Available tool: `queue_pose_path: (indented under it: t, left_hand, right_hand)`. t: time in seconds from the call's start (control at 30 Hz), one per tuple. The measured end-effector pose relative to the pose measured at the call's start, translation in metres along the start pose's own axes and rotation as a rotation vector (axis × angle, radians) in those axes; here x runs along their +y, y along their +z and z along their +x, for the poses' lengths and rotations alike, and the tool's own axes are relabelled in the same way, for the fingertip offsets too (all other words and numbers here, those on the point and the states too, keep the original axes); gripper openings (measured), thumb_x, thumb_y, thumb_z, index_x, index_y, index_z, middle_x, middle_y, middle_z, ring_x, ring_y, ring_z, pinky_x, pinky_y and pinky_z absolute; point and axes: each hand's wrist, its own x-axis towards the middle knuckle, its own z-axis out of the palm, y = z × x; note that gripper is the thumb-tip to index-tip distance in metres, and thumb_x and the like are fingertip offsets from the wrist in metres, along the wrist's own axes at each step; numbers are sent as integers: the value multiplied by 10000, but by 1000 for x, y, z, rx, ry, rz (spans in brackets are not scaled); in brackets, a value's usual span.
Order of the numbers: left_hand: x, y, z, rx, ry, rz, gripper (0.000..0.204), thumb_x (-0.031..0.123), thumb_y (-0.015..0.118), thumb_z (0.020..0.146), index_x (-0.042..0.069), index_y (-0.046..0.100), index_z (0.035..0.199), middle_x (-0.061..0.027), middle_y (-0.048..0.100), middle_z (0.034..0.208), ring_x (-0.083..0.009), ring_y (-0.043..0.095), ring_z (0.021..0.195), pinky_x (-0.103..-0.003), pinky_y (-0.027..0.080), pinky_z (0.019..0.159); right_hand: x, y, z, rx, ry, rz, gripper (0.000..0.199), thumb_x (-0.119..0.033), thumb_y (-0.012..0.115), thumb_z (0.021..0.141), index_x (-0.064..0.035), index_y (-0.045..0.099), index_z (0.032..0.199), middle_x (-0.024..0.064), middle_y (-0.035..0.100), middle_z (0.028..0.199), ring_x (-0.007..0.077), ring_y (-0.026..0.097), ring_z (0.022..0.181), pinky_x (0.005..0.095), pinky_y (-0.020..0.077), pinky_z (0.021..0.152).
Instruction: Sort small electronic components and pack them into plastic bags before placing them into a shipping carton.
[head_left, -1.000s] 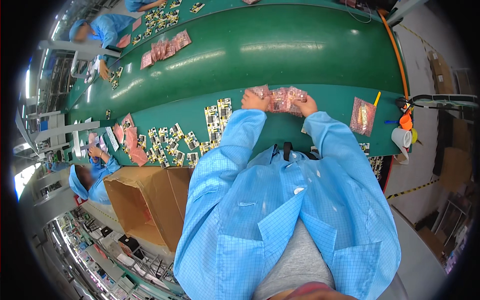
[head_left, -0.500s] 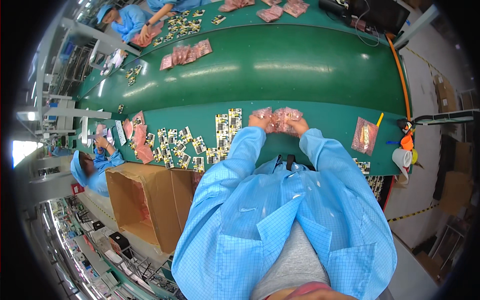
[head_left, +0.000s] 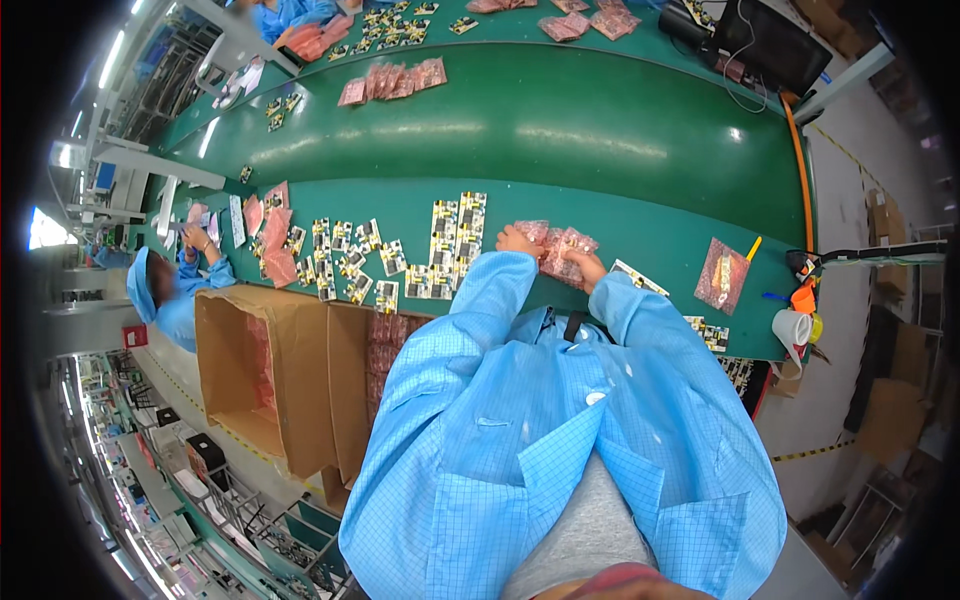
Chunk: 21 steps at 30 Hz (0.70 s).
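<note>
Pink bubble-wrap packets (head_left: 566, 249) lie between my two hands over the green workbench. My left hand (head_left: 517, 242) closes on the left end of the packets, fingers curled. On the right side my right hand (head_left: 587, 269) grips the lower right edge, thumb toward the middle. What is inside the wrap cannot be made out. Left of my left hand, populated circuit boards (head_left: 443, 240) stand in joined columns, with more loose circuit boards (head_left: 352, 262) farther left. Beside my right sleeve a pale board strip (head_left: 640, 277) shows on the bench.
A bubble-wrap pouch (head_left: 722, 275) with a yellow strip lies to the right, near a white tape roll (head_left: 792, 326). Open cardboard boxes (head_left: 300, 375) stand at my left. Wrapped packets (head_left: 395, 80) sit on the green belt beyond. A co-worker (head_left: 175, 290) works at far left.
The packets have turned, their right end now lower and nearer me, with my right hand lower too. The pale board strip beside my right sleeve has come into sight. The whole view has shifted slightly.
</note>
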Motion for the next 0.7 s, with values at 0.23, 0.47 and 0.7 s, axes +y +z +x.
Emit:
queue_pose_path:
  t: [0.23,0.47,0.7]
  left_hand:
    - [-78,2,1,-36,78,-390,658,259,822,567,-14,510,1079,-162,586,1054,-284,587,960,-383,485,837]
    - [-79,1,-33,-586,73,-952,420,169,698,715,3,577,1081,-102,661,919,-197,641,807,-341,522,680]
    - [-94,-45,-99,-1080,-237,-1482,406,224,635,844,36,513,1182,-127,635,1037,-255,646,906,-423,548,789]
  right_hand:
    - [17,3,-10,5,-57,-261,472,-93,650,729,21,528,1170,126,623,1069,235,593,993,351,471,852]
    - [27,3,-37,-148,-48,-161,462,-60,608,744,43,513,1184,132,619,1082,234,604,980,364,482,857]
    - [-27,42,-157,-337,157,15,428,-69,570,824,-1,469,1234,107,592,1139,236,583,1051,384,506,871]
